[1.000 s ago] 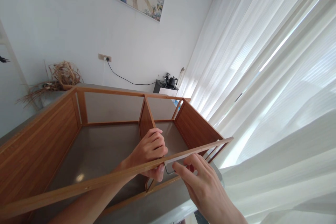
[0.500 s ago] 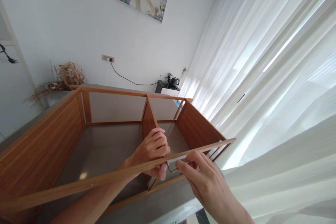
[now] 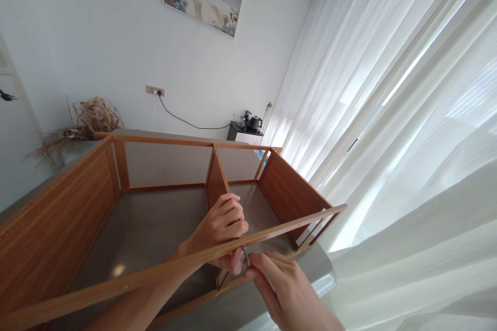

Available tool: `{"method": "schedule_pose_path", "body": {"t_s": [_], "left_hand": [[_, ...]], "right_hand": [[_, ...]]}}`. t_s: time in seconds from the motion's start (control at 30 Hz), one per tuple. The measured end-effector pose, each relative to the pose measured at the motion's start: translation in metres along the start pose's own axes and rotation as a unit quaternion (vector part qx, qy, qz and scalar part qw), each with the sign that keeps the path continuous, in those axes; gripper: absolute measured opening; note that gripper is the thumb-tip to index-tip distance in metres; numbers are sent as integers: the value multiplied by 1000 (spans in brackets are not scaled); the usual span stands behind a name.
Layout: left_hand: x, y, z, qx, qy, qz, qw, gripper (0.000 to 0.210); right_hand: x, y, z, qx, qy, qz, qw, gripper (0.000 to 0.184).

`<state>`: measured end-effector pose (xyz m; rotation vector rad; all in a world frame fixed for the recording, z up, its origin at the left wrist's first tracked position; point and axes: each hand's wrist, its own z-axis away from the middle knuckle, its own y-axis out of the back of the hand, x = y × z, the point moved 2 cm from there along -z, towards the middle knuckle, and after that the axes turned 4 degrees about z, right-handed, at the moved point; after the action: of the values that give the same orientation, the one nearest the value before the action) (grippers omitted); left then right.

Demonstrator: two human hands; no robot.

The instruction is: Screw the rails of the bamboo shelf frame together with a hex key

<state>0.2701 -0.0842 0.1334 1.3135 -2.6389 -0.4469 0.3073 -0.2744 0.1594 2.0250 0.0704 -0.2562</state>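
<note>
A wooden furniture frame stands before me, with a divider panel [image 3: 216, 178] across its inside and a long rail [image 3: 174, 261] along the near side. My left hand [image 3: 225, 225] is closed around the near end of the divider, behind the rail; its thumb shows below the rail. My right hand [image 3: 281, 279] pinches a small metal hex key [image 3: 246, 257] between thumb and fingers. The key's upper end meets the rail's underside by the left thumb. Whether it sits in a screw head is too small to make out.
The frame rests on a grey tabletop [image 3: 163, 222]. Dried plants [image 3: 97, 116] lie at the far left. Beyond the table, a black kettle [image 3: 255, 123] stands on a small cabinet [image 3: 244, 136], with a cord running to a wall socket [image 3: 155, 90]. White curtains [image 3: 388, 165] hang at right.
My right hand has moved down and left, and the hex key has swung from pointing right to pointing downward. My left hand keeps its grip. The view has shifted slightly.
</note>
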Motion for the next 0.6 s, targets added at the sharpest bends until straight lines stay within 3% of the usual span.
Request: {"method": "schedule_pose_path", "body": {"t_s": [0.23,0.4,0.6], "left_hand": [[1,2,-2,0,-4,-6,1000,9],[0,2,-1,-4,-4,-7,1000,10],[0,2,-2,-5,-4,-6,1000,11]], "right_hand": [[-3,-21,5,36,-16,-37,999,9],[-3,-16,4,62,20,49,997,13],[-9,-5,4,72,57,82,992,13]]}}
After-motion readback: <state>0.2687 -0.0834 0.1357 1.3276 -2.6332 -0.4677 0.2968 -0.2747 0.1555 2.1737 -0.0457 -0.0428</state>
